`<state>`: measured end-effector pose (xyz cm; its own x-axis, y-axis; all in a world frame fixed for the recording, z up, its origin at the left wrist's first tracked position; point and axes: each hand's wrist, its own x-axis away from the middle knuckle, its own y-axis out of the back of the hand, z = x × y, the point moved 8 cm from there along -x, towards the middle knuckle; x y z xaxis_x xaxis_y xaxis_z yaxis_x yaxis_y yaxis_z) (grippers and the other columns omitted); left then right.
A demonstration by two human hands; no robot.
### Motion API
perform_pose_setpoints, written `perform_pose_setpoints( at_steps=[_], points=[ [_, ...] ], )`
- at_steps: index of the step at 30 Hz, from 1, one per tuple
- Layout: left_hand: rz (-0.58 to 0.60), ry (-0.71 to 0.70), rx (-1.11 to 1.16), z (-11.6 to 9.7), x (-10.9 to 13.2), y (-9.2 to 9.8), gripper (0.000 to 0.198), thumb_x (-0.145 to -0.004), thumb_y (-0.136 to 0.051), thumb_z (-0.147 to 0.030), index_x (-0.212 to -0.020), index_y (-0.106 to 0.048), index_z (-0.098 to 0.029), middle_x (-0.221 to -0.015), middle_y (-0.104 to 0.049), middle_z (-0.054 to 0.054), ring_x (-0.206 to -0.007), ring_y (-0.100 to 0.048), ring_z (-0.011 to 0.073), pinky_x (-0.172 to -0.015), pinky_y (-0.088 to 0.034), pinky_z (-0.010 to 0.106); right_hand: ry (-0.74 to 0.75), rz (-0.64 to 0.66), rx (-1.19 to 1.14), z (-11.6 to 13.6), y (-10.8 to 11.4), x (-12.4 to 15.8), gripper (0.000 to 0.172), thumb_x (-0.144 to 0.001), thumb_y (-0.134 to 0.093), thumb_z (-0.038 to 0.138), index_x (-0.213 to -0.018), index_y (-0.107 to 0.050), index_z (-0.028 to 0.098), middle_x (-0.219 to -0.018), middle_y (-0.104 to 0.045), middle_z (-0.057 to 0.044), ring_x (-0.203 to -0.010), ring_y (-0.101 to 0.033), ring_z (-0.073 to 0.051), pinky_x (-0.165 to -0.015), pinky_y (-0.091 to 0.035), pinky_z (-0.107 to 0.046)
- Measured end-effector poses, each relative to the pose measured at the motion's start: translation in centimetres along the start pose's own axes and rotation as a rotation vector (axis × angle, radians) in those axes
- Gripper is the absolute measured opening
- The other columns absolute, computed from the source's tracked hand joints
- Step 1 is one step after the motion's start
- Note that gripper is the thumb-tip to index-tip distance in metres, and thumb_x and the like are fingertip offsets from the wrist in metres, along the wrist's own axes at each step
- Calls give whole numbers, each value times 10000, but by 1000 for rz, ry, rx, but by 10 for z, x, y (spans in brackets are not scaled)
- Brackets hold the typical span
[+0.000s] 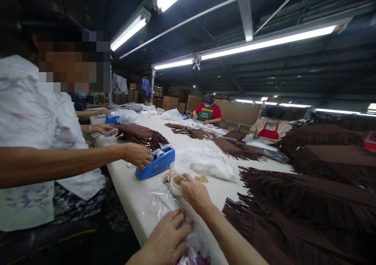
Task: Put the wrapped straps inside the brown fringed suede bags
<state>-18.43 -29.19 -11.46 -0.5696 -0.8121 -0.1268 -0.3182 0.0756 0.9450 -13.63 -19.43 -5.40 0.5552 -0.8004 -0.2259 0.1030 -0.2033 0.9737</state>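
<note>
My right hand (194,193) has its fingers closed over the near right rim of a small round white container (173,188) with a tan inside; whether it is a dish or a roll of tape is hard to tell. A bundle of pale rubber bands (167,177) lies against its left side. Closer to me, my left hand (169,237) rests palm down, fingers apart, on a clear plastic bag (160,198). Something purple (196,259) shows through the bag at the bottom edge. A small tan card (201,179) lies just beyond my right hand.
On the left, a co-worker's hand (138,155) is at a blue tape dispenser (157,164). White plastic bags (208,161) lie mid-table. Brown fringed pieces (293,190) are piled on the right, with more (141,133) beyond the dispenser. Other people (208,112) work farther along the white table (126,186).
</note>
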Motion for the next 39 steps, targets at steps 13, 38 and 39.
perform_pose_setpoints(
  at_steps=[13,38,39],
  points=[
    [-222,-175,-122,-22,-43,-8,371,-936,-393,-115,-1276,-540,-137,-1213,-638,143,-1133,-584,250,-1020,-460,399,92,80,-126,-12,6,16,193,-819,-625,113,-952,-703,229,-1081,-680,-29,-877,-656,-184,-704,-461,-241],
    [-117,-114,4,-38,-59,-6,463,-912,-505,-156,-1327,-535,-359,-1325,-584,34,-1165,-505,256,-996,-374,457,-381,52,-105,-61,-9,139,115,-917,-546,237,-921,-660,223,-952,-707,-28,-897,-676,-206,-678,-437,-255],
    [-115,-115,6,-36,-60,-7,451,-913,-511,-157,-1319,-546,-351,-1323,-587,36,-1170,-504,259,-998,-372,460,-373,75,-95,-61,-9,138,111,-911,-557,235,-929,-665,215,-959,-713,-40,-894,-681,-218,-675,-437,-262]
  ],
)
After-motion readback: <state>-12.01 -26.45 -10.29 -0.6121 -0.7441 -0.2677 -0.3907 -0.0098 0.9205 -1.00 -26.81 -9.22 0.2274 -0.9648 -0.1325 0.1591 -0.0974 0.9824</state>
